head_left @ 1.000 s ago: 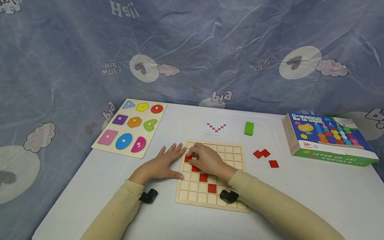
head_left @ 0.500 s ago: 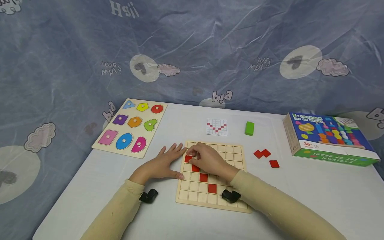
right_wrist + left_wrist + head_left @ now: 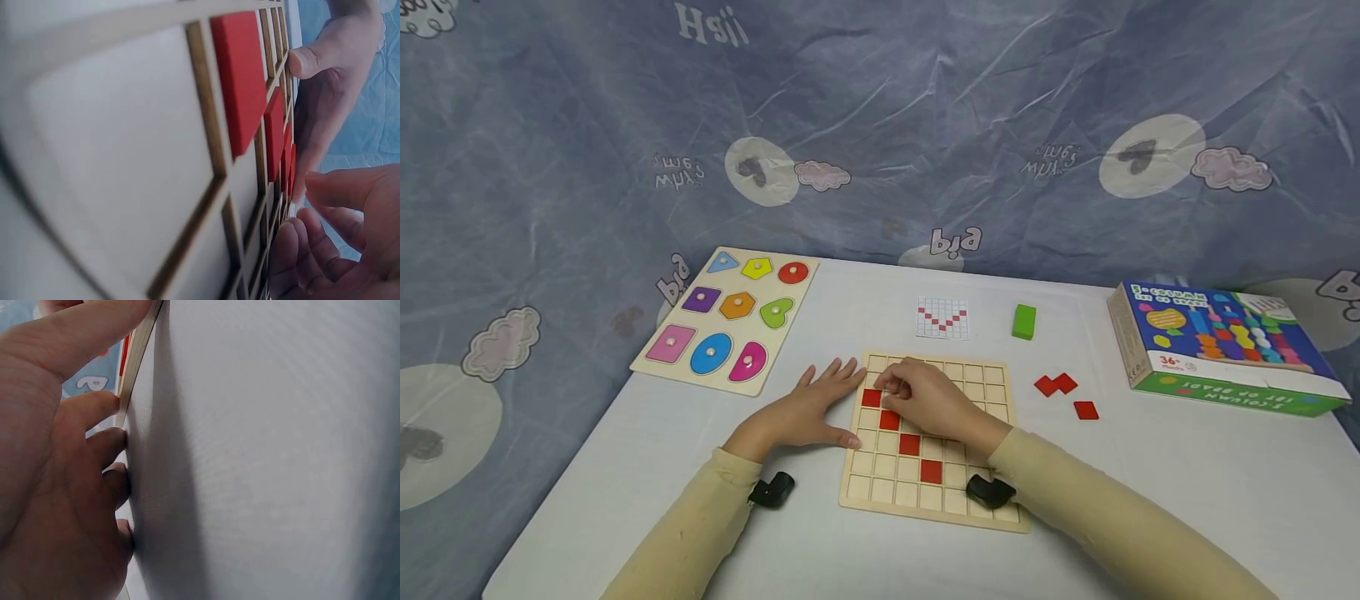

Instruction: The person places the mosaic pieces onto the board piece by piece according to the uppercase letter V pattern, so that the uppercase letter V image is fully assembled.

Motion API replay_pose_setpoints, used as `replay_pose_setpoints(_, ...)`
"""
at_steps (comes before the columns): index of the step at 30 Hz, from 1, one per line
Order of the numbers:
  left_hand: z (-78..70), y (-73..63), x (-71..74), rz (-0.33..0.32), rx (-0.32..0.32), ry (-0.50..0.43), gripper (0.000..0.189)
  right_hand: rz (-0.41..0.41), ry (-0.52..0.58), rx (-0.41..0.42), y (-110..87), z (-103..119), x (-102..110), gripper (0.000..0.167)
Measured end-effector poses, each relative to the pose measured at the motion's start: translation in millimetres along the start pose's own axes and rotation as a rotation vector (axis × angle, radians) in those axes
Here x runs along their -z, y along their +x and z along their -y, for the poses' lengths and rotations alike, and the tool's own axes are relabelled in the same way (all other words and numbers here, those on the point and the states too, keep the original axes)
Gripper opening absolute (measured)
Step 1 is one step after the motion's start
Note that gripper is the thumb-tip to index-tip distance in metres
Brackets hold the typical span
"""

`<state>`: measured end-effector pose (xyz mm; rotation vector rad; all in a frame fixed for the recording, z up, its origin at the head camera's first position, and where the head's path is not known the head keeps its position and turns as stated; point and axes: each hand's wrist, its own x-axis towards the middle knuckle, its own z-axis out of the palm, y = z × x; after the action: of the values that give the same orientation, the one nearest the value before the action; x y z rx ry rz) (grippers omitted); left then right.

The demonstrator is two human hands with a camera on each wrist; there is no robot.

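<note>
Small update: the red tile (image 3: pixel 872 398) in the leftmost column of the grid board (image 3: pixel 884 489) has been left in full view, since the right hand (image 3: pixel 928 402) has been drawn back slightly toward the board's middle. Its fingers are bent, with thumb and forefinger held apart, and nothing can be seen between them, so that tile looks to have been let go of. Means a diagonal of four can now be made out, stepped from the board's left column down toward its near edge, much like one arm of the V printed on the pattern card (image 3: pixel 942 317) past the board's far edge. The left hand (image 3: pixel 801 410) is laid flat by the board's left edge, fingers spread. Mostly tabletop is caught in the left wrist view, so whether the board is actually being steadied can't really be told.

Three loose red tiles (image 3: pixel 1064 383) are scattered just right of the board, with a green block (image 3: pixel 1024 322) beyond them. A shape puzzle (image 3: pixel 737 305) is set to the board's far left, a toy box (image 3: pixel 1228 346) well off its right side. All of it is laid on a white table (image 3: pixel 1075 508), and blue-grey fabric (image 3: pixel 925 150) is hung behind.
</note>
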<state>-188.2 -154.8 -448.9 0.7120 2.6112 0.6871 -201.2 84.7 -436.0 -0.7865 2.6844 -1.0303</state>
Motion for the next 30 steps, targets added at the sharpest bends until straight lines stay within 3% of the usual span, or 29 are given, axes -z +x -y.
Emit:
replay_pose_setpoints(14, -0.6, 1.1, -0.7, -0.005, 0.011, 0.014, 0.109, -0.005, 0.003, 0.020, -13.6, -6, 10, 0.017)
replay_pose_setpoints(30, 0.4, 1.5, -1.9, -0.004, 0.012, 0.005, 0.108, -0.030, 0.004, -0.008, -45.2, -16, 25, 0.016)
